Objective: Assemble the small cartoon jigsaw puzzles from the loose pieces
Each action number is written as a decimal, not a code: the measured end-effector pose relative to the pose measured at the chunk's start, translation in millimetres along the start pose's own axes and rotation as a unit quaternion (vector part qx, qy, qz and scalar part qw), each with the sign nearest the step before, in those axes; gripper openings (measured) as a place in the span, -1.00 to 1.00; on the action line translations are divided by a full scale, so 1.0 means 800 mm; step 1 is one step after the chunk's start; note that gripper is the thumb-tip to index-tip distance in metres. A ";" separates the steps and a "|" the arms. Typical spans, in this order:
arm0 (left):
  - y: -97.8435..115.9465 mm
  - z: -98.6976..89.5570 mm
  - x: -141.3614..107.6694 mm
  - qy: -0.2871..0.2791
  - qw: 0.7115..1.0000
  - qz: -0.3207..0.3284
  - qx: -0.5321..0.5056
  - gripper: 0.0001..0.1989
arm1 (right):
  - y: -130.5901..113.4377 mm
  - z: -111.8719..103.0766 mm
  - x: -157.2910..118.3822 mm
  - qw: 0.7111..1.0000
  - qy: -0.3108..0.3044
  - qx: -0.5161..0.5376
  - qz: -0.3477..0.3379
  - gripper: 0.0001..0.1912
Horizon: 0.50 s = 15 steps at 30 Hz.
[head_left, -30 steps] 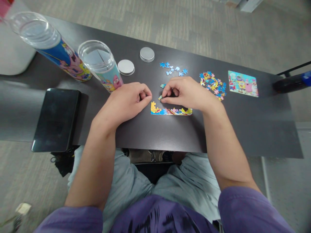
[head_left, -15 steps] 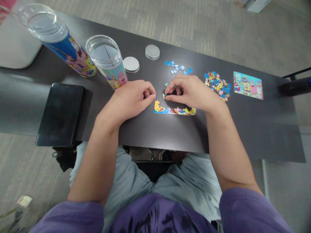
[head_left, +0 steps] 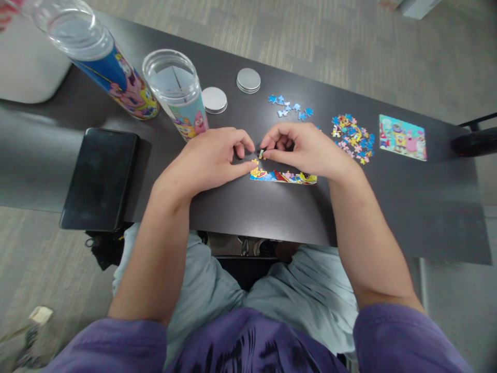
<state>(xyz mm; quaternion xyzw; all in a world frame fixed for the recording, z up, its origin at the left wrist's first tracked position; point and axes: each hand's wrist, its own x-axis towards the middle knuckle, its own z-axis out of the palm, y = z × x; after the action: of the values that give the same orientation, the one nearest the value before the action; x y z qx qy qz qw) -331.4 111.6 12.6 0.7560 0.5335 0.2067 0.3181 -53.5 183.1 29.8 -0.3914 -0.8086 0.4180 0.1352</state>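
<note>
My right hand (head_left: 297, 147) pinches a small puzzle piece (head_left: 261, 154), pale green where it shows, between thumb and fingertips. The piece is just above the left end of a joined strip of puzzle pieces (head_left: 285, 176). My left hand (head_left: 215, 158) is open, its thumb and fingers apart; the thumb tip touches or nearly touches the strip's yellow upper left corner. Part of the strip's right side is close under my right hand. Beyond that hand lie several loose blue pieces (head_left: 286, 110). To its right is a heap of mixed pieces (head_left: 354, 135).
A picture card (head_left: 403, 138) lies at the right, near a dark cylindrical object (head_left: 476, 142). Two clear jars with cartoon prints, a tall one (head_left: 112, 72) and a nearer one (head_left: 186, 111), stand left. Silver lids (head_left: 248, 80) lie behind. A black tablet-like device (head_left: 100, 178) is at far left.
My left thumb and fingers have spread apart, and the thumb has come to the strip's left corner. My right hand has brought the piece close to that corner. The view has shifted slightly.
</note>
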 end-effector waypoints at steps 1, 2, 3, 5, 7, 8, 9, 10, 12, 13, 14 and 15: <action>-0.002 0.000 -0.001 -0.004 1.000 0.005 -0.001 -0.65 | 0.001 0.001 0.001 1.000 0.003 0.013 0.000 -0.80; -0.003 0.000 -0.001 -0.005 1.000 0.009 0.000 -0.60 | 0.002 0.002 0.002 1.000 0.005 0.026 0.002 -0.78; -0.004 0.000 -0.002 -0.003 1.000 0.010 0.002 -0.58 | 0.003 0.004 0.004 0.999 0.006 0.041 0.006 -0.75; -0.005 0.002 -0.002 0.007 1.000 0.010 0.006 -0.56 | 0.005 0.008 0.006 0.997 0.004 0.075 0.012 -0.71; -0.005 0.003 -0.002 0.013 1.000 0.011 0.006 -0.56 | 0.006 0.011 0.008 0.994 -0.006 0.108 0.013 -0.69; -0.004 0.004 -0.002 0.014 1.000 0.011 0.005 -0.56 | 0.007 0.013 0.008 0.993 -0.011 0.120 0.015 -0.68; -0.004 0.004 -0.002 0.016 1.000 0.010 0.004 -0.56 | 0.008 0.014 0.009 0.992 -0.014 0.127 0.016 -0.67; -0.003 0.005 -0.002 0.017 1.000 0.009 0.004 -0.56 | 0.009 0.015 0.009 0.991 -0.015 0.130 0.019 -0.66; -0.001 0.004 -0.002 0.018 1.000 0.005 0.003 -0.56 | 0.011 0.016 0.009 0.992 -0.012 0.124 0.023 -0.65; -0.001 0.003 -0.002 0.017 1.000 0.001 0.002 -0.56 | 0.013 0.017 0.010 0.992 -0.009 0.120 0.023 -0.64; 0.000 0.002 -0.003 0.016 1.000 -0.002 -0.001 -0.56 | 0.014 0.018 0.010 0.993 -0.006 0.116 0.021 -0.63; 0.001 0.002 -0.003 0.013 1.000 -0.005 -0.004 -0.55 | 0.016 0.019 0.011 0.994 -0.003 0.112 0.017 -0.61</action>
<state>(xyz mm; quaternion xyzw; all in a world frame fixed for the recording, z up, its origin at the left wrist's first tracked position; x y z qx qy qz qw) -330.9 109.3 12.1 0.7493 0.5407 0.2171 0.3147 -60.9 185.1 9.8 -0.3866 -0.7503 0.5092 0.1684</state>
